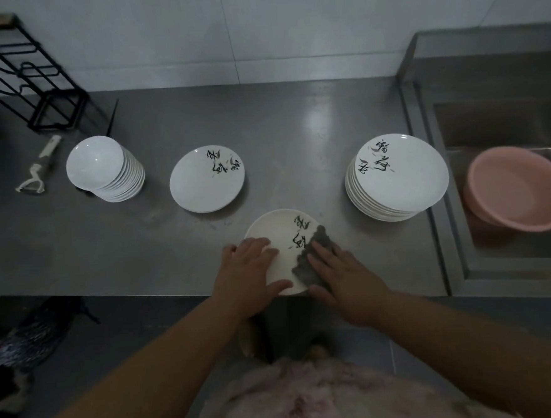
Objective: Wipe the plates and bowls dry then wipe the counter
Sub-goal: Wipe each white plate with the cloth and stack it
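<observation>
Plate (278,238) at 6 o'clock on the tabletop (159,249) is braced by the left hand (249,272), its grip curled over the rim, apparently so the right hand (344,279), flat-fingered, can press the grey cloth (307,265) across it.

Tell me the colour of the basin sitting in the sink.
The basin is pale pink, plain with no pattern; the head view shows it at the right, inside the sink.

Kitchen, steel counter (261,118), sink (503,127), plate stack (396,180)
</observation>
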### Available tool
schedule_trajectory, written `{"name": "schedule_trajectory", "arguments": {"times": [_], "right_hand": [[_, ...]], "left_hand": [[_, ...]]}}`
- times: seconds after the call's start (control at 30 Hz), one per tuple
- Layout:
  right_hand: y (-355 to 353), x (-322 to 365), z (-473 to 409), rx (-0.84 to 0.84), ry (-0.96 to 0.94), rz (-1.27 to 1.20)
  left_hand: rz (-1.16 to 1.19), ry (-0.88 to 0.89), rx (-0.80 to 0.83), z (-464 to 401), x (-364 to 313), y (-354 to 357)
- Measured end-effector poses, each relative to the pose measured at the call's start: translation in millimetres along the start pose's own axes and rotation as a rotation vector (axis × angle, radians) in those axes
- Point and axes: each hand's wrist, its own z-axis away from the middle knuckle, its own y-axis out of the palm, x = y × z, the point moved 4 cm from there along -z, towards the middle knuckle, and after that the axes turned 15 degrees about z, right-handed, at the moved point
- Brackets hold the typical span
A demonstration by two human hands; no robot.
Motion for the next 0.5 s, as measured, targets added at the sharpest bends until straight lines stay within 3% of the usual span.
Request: {"name": "schedule_trajectory", "arguments": {"times": [0.2,0.33,0.5], "right_hand": [[-8,-7,-24,-0.05,0.142,-0.003],[12,30,4,0.048,0.109,-0.046],[-14,-6,-10,0.017,0.103,0.035]], "left_hand": [[-0.006,0.01,0.049,6,14,5],[-0.018,-0.019,0.033,9,12,13],[-0.124,0.07,0.002,20,11,23]]}}
